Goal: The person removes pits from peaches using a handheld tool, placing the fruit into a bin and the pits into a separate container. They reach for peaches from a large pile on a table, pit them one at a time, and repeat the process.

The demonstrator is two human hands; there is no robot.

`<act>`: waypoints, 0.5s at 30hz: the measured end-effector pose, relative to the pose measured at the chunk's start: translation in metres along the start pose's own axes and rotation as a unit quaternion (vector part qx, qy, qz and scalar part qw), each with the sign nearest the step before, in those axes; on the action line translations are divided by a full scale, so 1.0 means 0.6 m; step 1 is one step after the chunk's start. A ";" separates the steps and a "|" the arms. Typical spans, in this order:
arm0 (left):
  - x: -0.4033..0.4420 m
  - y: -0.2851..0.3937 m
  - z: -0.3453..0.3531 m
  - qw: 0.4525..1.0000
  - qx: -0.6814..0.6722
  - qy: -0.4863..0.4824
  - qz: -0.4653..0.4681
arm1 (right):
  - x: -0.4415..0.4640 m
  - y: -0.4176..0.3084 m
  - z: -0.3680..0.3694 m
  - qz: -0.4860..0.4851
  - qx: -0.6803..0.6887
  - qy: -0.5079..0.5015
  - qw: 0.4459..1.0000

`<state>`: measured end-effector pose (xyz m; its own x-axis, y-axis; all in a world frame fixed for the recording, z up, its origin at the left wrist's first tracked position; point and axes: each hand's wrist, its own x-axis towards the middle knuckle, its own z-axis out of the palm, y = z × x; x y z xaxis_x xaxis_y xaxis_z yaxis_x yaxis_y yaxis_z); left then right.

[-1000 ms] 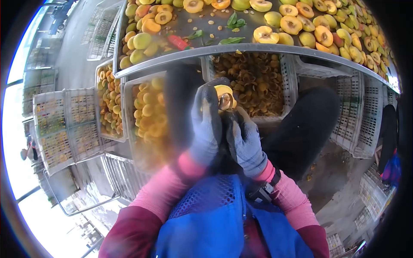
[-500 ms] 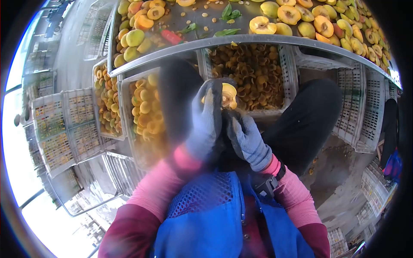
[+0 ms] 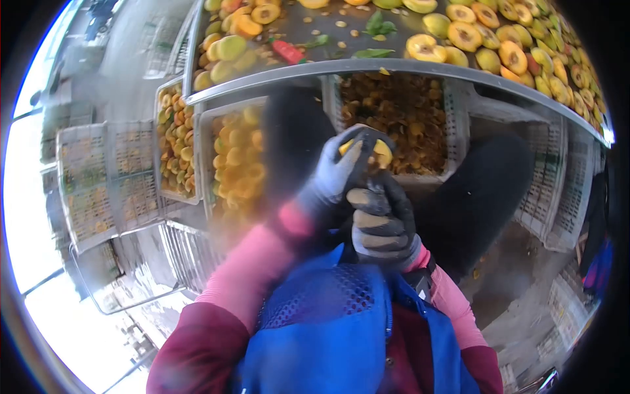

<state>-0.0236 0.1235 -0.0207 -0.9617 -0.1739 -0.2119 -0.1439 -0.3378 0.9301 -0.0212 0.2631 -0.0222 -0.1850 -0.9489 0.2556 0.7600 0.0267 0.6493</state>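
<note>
- My left hand (image 3: 336,165) is clamped on the fruit (image 3: 383,150); I should hold it steady.
- My right hand (image 3: 382,230) curls closed nearby; I can't tell around what.

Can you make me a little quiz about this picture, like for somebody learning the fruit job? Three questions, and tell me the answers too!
1. What does the left hand hold?
2. True or false: the right hand is bare.
3. What colour are the leaves on the metal table?
a) purple
b) green
c) white

Key:
1. A cut yellow fruit.
2. False; it wears a glove.
3. b
</note>
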 end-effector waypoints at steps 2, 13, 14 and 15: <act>-0.013 0.004 0.022 0.985 0.128 0.045 0.108 | 0.005 -0.003 -0.012 0.015 -0.020 -0.028 0.999; -0.033 0.028 0.046 0.971 0.023 0.233 0.041 | 0.004 -0.024 -0.032 0.000 -0.119 -0.006 0.993; -0.037 0.043 0.032 0.958 -0.106 0.264 -0.028 | 0.000 -0.029 -0.030 -0.010 -0.134 -0.015 0.991; -0.038 0.060 0.011 0.925 -0.231 0.286 -0.097 | -0.007 -0.029 -0.021 -0.039 -0.120 0.033 0.992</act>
<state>-0.0086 0.1213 0.0198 -0.6284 -0.4846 -0.6085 -0.0597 -0.7499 0.6588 -0.0259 0.2626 -0.0440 -0.2148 -0.9636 0.1590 0.8724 -0.1160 0.4749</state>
